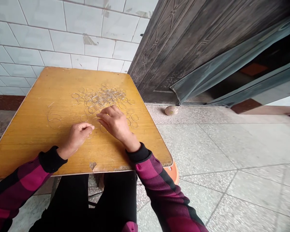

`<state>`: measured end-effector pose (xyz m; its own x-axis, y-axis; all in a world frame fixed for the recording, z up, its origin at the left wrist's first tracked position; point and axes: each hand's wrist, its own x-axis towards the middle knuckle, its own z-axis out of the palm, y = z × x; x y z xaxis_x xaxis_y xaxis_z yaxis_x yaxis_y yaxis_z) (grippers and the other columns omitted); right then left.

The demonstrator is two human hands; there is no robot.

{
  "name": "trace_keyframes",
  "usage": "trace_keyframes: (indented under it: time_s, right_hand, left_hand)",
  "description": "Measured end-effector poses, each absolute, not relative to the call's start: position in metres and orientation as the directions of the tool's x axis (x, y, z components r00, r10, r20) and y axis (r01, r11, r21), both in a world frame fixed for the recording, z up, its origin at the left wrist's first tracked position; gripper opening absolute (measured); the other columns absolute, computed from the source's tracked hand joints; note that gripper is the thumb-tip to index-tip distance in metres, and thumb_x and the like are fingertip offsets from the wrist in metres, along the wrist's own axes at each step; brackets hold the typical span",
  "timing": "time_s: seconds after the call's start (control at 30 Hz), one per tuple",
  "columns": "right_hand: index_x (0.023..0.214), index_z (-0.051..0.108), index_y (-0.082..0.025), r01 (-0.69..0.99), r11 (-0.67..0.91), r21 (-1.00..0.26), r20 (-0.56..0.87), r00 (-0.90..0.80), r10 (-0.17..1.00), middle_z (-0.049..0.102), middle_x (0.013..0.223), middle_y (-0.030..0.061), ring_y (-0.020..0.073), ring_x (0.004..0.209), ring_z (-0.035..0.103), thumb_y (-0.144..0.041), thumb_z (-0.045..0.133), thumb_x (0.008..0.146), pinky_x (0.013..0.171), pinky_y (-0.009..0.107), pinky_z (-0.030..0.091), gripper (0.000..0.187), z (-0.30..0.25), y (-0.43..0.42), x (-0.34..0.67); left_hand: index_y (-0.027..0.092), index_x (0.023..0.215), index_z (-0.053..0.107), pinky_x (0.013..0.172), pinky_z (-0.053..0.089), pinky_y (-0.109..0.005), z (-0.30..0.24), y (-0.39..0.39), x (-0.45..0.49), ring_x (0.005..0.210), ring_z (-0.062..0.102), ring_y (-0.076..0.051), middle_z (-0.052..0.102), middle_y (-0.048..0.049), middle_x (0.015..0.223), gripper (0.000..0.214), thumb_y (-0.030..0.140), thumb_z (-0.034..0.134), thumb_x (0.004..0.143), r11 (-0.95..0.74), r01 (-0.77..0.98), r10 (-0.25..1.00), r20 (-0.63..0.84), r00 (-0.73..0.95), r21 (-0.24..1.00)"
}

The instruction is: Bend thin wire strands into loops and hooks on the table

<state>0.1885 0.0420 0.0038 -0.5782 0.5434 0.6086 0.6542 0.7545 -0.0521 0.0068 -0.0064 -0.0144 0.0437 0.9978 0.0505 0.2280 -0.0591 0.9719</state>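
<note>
currently the left hand [75, 137] rests on the table [33, 145] at 7 o'clock from the heap of wire rings [101, 96]. its fingers are curled shut, with thumb and forefinger pinched tip to tip. a single ring [90, 135] lies just beside those fingertips, at their 6 o'clock. whether the wire sits inside the pinch is too fine to tell.

the right hand [116, 124] lies palm down at 6 o'clock from the heap. its fingers [103, 116] are open, extended toward 9 o'clock, and pressed flat on the nearest stray rings.

the rings are thin, pale metal wire, roughly circular and overlapping in a loose tangle toward 12 o'clock on the tabletop. two larger loops [54, 120] lie apart at 9 o'clock. the tabletop is yellow-brown wood veneer, smooth with rounded corners, and has a chip [92, 165] in its near edge.

at 12 o'clock stands a white glazed-tile wall [67, 38]; at 2 o'clock, a dark embossed metal door [195, 42]. the floor [219, 154] is speckled stone slabs.
</note>
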Motion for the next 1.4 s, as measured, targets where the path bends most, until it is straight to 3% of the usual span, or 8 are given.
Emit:
trace_keyframes:
  time_s: [0.27, 0.5, 0.73, 0.87, 1.0, 1.13, 1.27, 1.4]
  right_hand:
    - [0.078, 0.068, -0.017, 0.740, 0.665, 0.100, 0.632, -0.563, 0.532, 0.058, 0.072, 0.0051, 0.0173, 0.073, 0.046, -0.021, 0.049, 0.096, 0.057, 0.030, 0.030, 0.027, 0.002, 0.032, 0.176]
    - [0.100, 0.069, -0.018, 0.762, 0.647, -0.041, 0.658, -0.466, 0.591, 0.064, 0.081, 0.0053, 0.0155, 0.076, 0.051, -0.031, 0.049, 0.098, 0.061, 0.028, 0.035, 0.024, -0.002, 0.034, 0.178]
    - [0.076, 0.065, -0.015, 0.805, 0.591, -0.039, 0.604, -0.453, 0.656, 0.060, 0.075, 0.0057, 0.0138, 0.069, 0.048, -0.020, 0.046, 0.095, 0.058, 0.026, 0.033, 0.028, -0.002, 0.034, 0.173]
    - [0.080, 0.065, -0.014, 0.783, 0.592, -0.190, 0.597, -0.386, 0.703, 0.060, 0.079, 0.0067, 0.0139, 0.070, 0.051, -0.021, 0.046, 0.095, 0.059, 0.026, 0.036, 0.025, 0.000, 0.034, 0.174]
    - [0.094, 0.065, -0.014, 0.564, 0.585, -0.583, 0.533, -0.277, 0.799, 0.064, 0.087, 0.0061, 0.0115, 0.070, 0.056, -0.033, 0.058, 0.091, 0.062, 0.024, 0.044, 0.020, -0.004, 0.033, 0.177]
    - [0.087, 0.065, -0.015, 0.134, 0.301, -0.944, 0.231, -0.382, 0.895, 0.063, 0.072, 0.0001, 0.0088, 0.059, 0.055, -0.041, 0.068, 0.082, 0.056, 0.023, 0.047, 0.026, -0.022, 0.030, 0.167]
    - [0.087, 0.069, -0.017, -0.192, -0.060, -0.980, 0.041, -0.481, 0.876, 0.066, 0.072, -0.0016, 0.0075, 0.061, 0.060, -0.041, 0.078, 0.071, 0.060, 0.022, 0.053, 0.030, -0.035, 0.026, 0.152]
    - [0.081, 0.070, -0.018, -0.369, -0.202, -0.907, 0.003, -0.487, 0.873, 0.072, 0.079, -0.0005, 0.0081, 0.071, 0.067, -0.038, 0.082, 0.068, 0.062, 0.018, 0.055, 0.027, -0.031, 0.025, 0.149]
  left_hand:
    - [0.017, 0.056, 0.054, 0.055, 0.034, -0.026, -0.021, -0.006, 0.008, 0.054, 0.043, -0.010, 0.048, 0.0038, 0.053, 0.026, 0.029, 0.058, 0.078, -0.115, 0.248, 0.993, 0.102, 0.065, 0.962]
    - [0.017, 0.059, 0.060, 0.050, 0.032, -0.025, -0.022, -0.003, 0.006, 0.050, 0.042, -0.009, 0.049, 0.0036, 0.051, 0.023, 0.033, 0.063, 0.075, -0.058, 0.148, 0.995, 0.069, -0.070, 0.987]
    - [0.017, 0.056, 0.060, 0.051, 0.032, -0.025, -0.021, -0.004, 0.007, 0.050, 0.044, -0.010, 0.049, 0.0031, 0.051, 0.023, 0.032, 0.064, 0.073, -0.046, 0.115, 0.998, 0.051, -0.043, 0.992]
    - [0.017, 0.055, 0.060, 0.051, 0.031, -0.025, -0.018, -0.003, 0.009, 0.050, 0.042, -0.009, 0.050, 0.0027, 0.051, 0.022, 0.030, 0.067, 0.071, -0.015, 0.039, 0.998, 0.017, -0.056, 0.999]
    - [0.015, 0.060, 0.064, 0.057, 0.036, -0.023, -0.014, 0.003, 0.006, 0.058, 0.047, -0.009, 0.056, 0.0009, 0.059, 0.018, 0.029, 0.074, 0.066, 0.026, -0.260, 0.994, -0.053, -0.096, 0.965]
    - [0.015, 0.070, 0.068, 0.064, 0.041, -0.021, -0.014, 0.010, -0.001, 0.069, 0.053, -0.009, 0.062, -0.0001, 0.072, 0.020, 0.027, 0.081, 0.061, 0.098, -0.536, 0.986, -0.155, -0.062, 0.839]
    - [0.015, 0.068, 0.067, 0.066, 0.042, -0.022, -0.017, 0.011, -0.004, 0.069, 0.053, -0.008, 0.062, 0.0007, 0.073, 0.020, 0.025, 0.082, 0.061, 0.119, -0.596, 0.984, -0.173, -0.034, 0.794]
    - [0.015, 0.067, 0.068, 0.068, 0.043, -0.023, -0.015, 0.011, -0.004, 0.069, 0.055, -0.009, 0.064, 0.0003, 0.073, 0.019, 0.025, 0.083, 0.060, 0.113, -0.604, 0.990, -0.141, 0.000, 0.789]
